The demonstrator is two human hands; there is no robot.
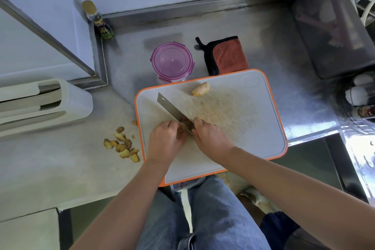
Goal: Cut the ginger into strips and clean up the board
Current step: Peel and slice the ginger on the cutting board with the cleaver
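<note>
One ginger piece (180,133) is held for cutting.
It is pinched by the left hand (165,138), just left of the slanted cleaver (172,109) gripped by the right hand (211,138).

Soft, even daylight, glare on steel counter (316,111) at right, wide-angle bending at edges.

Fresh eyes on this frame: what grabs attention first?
The orange-rimmed cutting board mid-frame, where the right hand grips a cleaver and the left hand holds a ginger piece at the blade. Then the heap of ginger scraps on the counter left of the board, and the purple tub behind it.
</note>
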